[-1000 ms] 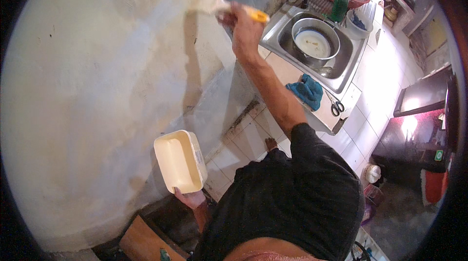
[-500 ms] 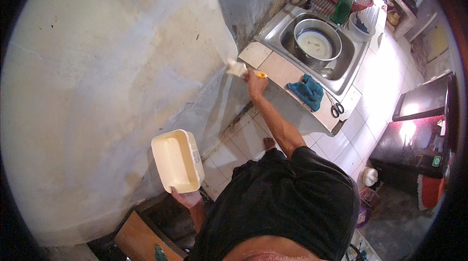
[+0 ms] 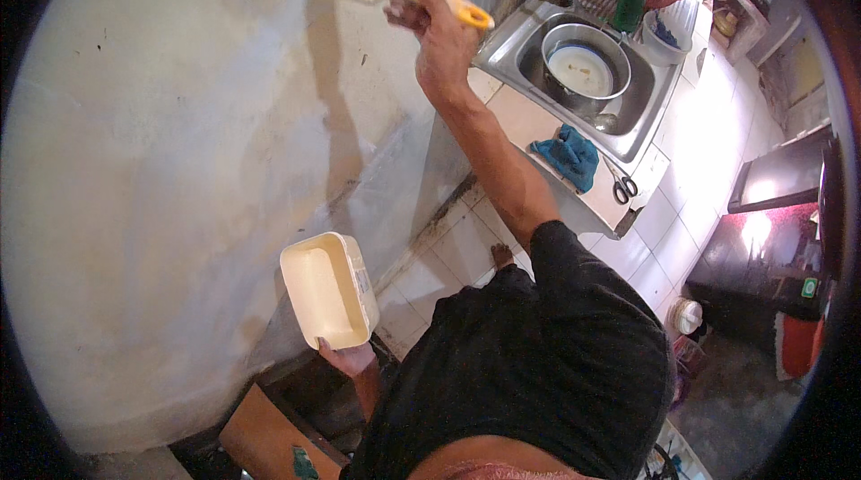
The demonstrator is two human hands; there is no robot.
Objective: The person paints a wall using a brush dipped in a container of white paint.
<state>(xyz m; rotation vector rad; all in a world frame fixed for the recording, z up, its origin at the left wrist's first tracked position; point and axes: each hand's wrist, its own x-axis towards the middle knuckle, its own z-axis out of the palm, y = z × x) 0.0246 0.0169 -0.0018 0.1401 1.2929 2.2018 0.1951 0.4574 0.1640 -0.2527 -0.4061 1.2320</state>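
Note:
My right hand is closed round a paintbrush with a yellow-tipped handle. Its pale bristles are at the cream-painted wall, near the edge where the cream meets grey; their exact contact is hard to make out. Low on the left, my left hand grips the bottom end of a cream rectangular plastic tub, thumb over the rim. The tub is tilted so its inside faces up, and its walls look cream-coated. My left fingers under the tub are hidden.
Right of the wall stands a tiled counter with a steel sink holding a large pot. A blue cloth and scissors lie near its edge. A brown board leans below the tub.
My right hand has swung up and left with the paintbrush, from the counter's corner to higher on the wall. The left hand and tub have hardly moved.

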